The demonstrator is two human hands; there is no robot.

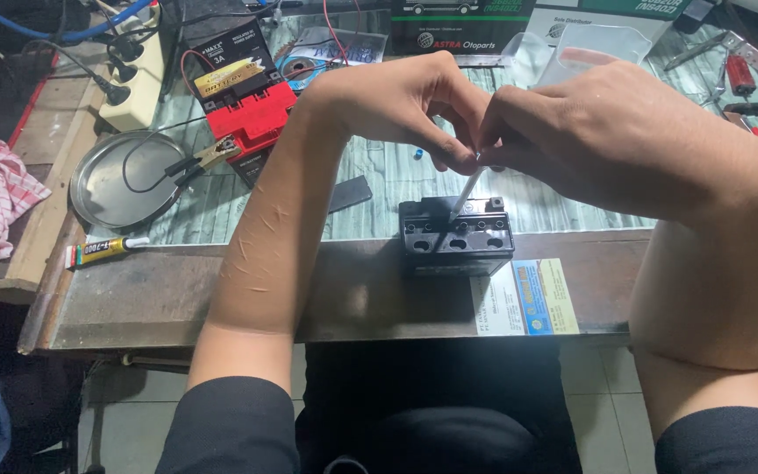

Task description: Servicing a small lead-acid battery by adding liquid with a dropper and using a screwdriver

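Table [177,294]: a worn work surface with a patterned sheet on the far part
Metal plate [120,180]: round, lies at the left, a black cable crosses it
Red battery [252,118]: stands behind the left arm, a clip [212,154] is attached at its side
Black battery [456,235]: sits near the table edge, below both hands, its top row of holes is open
Right hand [607,136]: fingers pressed together, pinching the upper end of the thin tube
Left hand [405,101]: fingertips pinching the same end, touching the right hand
Thin tube [465,200]: pale, slanted, its lower end is at the top of the black battery
Glue tube [103,250]: yellow, lies left on the table
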